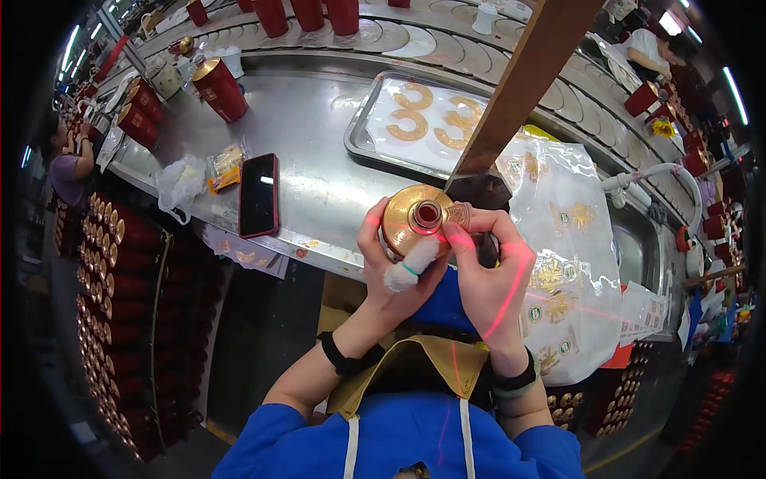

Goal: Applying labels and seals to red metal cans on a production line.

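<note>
My left hand (385,281) is wrapped round a bottle (407,219) with a gold ridged shoulder. Its round, dark red mouth faces up at me, uncapped. White cloth (411,270) tied with a green band covers one finger of that hand. On the bottle's right side, my right hand (496,275) pinches a small brownish-gold patterned piece (457,214) between thumb and fingers. This piece lies right beside the neck; whether it is stuck to the bottle I cannot tell. A red light line crosses the bottle and my right hand. The bottle's lower body is hidden.
A metal tray (375,152) with gold ornaments lies beyond my hands, a wooden post (523,84) beside it. Plastic sheeting (562,263) with gold decals covers the right side. A phone (259,195) and red bottle (219,89) stand left. A conveyor (391,38) runs behind.
</note>
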Demonstrator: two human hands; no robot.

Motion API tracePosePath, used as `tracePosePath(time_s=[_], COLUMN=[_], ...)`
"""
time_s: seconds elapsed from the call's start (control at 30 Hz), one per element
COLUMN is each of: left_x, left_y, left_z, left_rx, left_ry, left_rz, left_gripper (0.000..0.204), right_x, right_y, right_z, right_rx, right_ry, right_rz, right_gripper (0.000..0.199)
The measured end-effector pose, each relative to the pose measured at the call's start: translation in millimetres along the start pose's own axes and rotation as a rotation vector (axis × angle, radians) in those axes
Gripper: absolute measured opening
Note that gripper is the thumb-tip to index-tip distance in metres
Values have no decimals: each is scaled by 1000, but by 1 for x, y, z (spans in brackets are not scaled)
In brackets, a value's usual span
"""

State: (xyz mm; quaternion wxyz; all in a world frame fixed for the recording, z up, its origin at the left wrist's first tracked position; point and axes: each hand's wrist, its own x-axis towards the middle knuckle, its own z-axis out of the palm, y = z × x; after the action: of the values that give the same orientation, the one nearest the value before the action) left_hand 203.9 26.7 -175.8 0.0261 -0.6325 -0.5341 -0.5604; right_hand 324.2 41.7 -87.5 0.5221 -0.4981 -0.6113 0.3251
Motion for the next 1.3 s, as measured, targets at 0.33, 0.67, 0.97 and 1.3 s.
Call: tracePosePath(time_s=[0.33, 0.67, 0.97, 1.3], left_x=[22, -1, 26, 1], left_y=[-21, 1, -21, -11], left_z=[-6, 8, 6, 17], left_rx=[-497, 13, -518, -105], left_ry=[-39, 21, 15, 128], left_rz=[50, 40, 50, 135], left_gripper=[69, 45, 70, 58], right_x=[-2, 4, -3, 2], right_y=[-13, 0, -11, -5], right_z=[-5, -1, -6, -3], right_rx=[-146, -52, -212, -38], right_ry=[-14, -6, -15, -1], right_rz=[-50, -10, -71, -17], right_gripper=[18, 17, 16, 16])
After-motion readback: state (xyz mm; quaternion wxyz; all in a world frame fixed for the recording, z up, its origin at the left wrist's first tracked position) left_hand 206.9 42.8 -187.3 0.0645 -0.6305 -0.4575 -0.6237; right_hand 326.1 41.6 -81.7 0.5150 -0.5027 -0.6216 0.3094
